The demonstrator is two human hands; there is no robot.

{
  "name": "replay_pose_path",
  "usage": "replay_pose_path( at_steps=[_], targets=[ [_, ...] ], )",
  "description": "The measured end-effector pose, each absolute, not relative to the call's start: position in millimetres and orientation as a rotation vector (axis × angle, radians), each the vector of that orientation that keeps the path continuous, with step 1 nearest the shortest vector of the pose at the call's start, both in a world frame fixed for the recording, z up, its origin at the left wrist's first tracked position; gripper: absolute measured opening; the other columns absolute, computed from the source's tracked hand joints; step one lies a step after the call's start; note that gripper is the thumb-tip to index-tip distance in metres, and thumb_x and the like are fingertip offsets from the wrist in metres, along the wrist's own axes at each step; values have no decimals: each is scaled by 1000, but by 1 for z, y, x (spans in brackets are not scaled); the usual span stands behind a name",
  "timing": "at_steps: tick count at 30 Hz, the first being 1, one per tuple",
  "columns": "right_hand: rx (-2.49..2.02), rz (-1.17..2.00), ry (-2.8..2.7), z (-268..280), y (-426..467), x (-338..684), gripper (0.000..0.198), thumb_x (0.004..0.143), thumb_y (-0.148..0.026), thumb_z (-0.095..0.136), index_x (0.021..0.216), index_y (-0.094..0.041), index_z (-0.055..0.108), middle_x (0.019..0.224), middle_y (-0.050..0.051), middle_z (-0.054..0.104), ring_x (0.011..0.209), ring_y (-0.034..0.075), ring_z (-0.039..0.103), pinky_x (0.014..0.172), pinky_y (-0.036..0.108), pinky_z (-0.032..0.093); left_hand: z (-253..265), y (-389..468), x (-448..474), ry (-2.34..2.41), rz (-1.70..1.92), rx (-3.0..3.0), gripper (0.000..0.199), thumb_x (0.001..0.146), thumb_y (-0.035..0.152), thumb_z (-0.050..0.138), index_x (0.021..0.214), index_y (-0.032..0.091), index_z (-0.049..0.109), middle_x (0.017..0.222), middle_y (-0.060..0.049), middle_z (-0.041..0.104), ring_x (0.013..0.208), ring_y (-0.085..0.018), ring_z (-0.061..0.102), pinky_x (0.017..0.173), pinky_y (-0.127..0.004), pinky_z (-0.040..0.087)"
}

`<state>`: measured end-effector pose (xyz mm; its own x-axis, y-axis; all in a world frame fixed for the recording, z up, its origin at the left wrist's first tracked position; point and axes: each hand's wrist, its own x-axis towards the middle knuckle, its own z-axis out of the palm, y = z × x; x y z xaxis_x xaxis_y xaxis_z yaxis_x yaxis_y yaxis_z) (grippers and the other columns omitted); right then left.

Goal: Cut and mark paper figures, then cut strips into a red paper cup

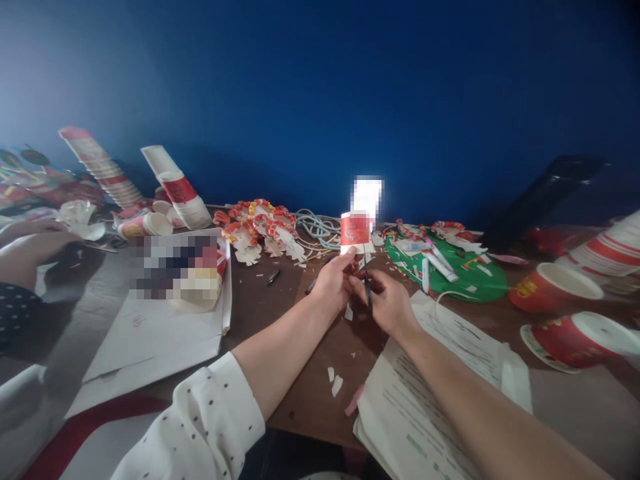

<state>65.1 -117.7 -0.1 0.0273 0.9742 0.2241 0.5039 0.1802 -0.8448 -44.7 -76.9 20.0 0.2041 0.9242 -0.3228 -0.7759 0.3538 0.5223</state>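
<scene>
A red-and-white paper cup [355,230] is held up over the table by my left hand [334,283], whose thumb presses on its lower edge. In my right hand [387,300] is a pair of dark-handled scissors [369,290], its blade pointing up along the right side of the cup. My fingers hide part of the scissors, so I cannot tell how far the blades are apart. The two hands are close together. Small white paper scraps [337,385] lie on the brown table [300,393] below.
Cut red-and-white paper pieces [265,227] and a coiled cable [317,230] lie along the wall. A green disc [470,283] carries tubes and scraps. Printed papers [415,407] and red cups [555,288] are on the right. Cup stacks [183,193] and another person's hand [35,233] are left.
</scene>
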Motion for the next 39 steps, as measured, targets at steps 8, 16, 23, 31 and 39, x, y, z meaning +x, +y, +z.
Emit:
replay_pose_path(
  at_steps=[8, 16, 23, 31, 39],
  targets=[
    [-1351, 743, -1553, -3, -118, 64, 44, 76, -58, 61, 93, -17, 69, 61, 2, 64, 52, 15, 53, 47, 24, 38, 17, -77, -45, 623, 1181, 274, 17, 81, 25, 64, 73, 10, 61, 54, 1, 52, 44, -7, 51, 47, -18, 41],
    [-1334, 715, -1563, -1, -121, 62, 32, 79, -51, 63, 81, -18, 65, 59, -1, 59, 54, 12, 49, 50, 21, 38, 21, -79, -44, 644, 1162, 244, 18, 83, 24, 61, 73, 10, 61, 53, 0, 53, 44, -7, 50, 45, -17, 41],
    [-1327, 713, -1552, 1, -123, 61, 27, 79, -45, 64, 79, -18, 64, 59, -1, 57, 55, 13, 49, 51, 21, 38, 19, -77, -44, 634, 1140, 212, 17, 81, 25, 64, 72, 10, 61, 54, 0, 53, 44, -7, 50, 46, -17, 41],
    [-1325, 727, -1569, 2, -122, 62, 29, 80, -46, 63, 83, -17, 67, 58, -1, 58, 53, 13, 49, 49, 21, 38, 20, -79, -44, 633, 1146, 253, 19, 83, 26, 61, 73, 10, 61, 54, 0, 53, 43, -7, 50, 45, -17, 41],
    [-1372, 620, -1615, 5, -123, 62, 34, 81, -50, 62, 87, -17, 72, 60, 1, 62, 55, 14, 53, 54, 22, 41, 20, -77, -45, 607, 1200, 239, 15, 82, 20, 61, 72, 9, 62, 56, 0, 56, 47, -5, 52, 48, -15, 41]
  ],
)
